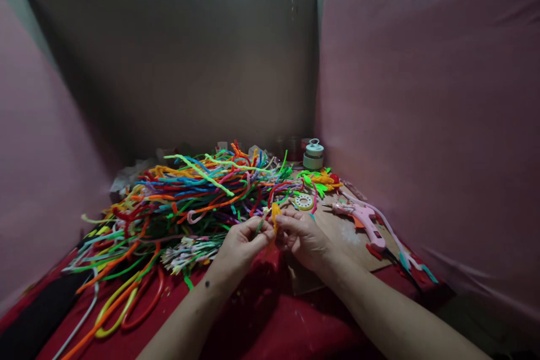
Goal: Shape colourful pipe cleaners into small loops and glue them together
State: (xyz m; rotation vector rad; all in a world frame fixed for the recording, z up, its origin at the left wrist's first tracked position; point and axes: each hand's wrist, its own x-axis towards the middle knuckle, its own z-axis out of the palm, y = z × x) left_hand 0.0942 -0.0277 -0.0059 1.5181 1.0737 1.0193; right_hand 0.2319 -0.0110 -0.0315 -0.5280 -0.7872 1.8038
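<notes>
Both of my hands meet above the front of the red-covered table. My left hand point(250, 239) is closed in a pinch on a thin green stem point(260, 225) with a pale tip. Close against it, my right hand point(301, 236) pinches an orange-yellow fuzzy pipe cleaner piece point(275, 215), which sticks up between the two hands. The fingertips hide its lower end, so I cannot tell whether it touches the stem. Left of my left hand lies a bundle of pale-tipped stems point(189, 252).
A big heap of coloured pipe cleaners point(211, 185) covers the left and middle. To the right, a pink glue gun point(365, 222) lies on brown cardboard point(350, 247), near a round holed disc point(304, 201). A mint-coloured jar point(313, 156) stands behind. Pink walls point(430, 95) flank the table.
</notes>
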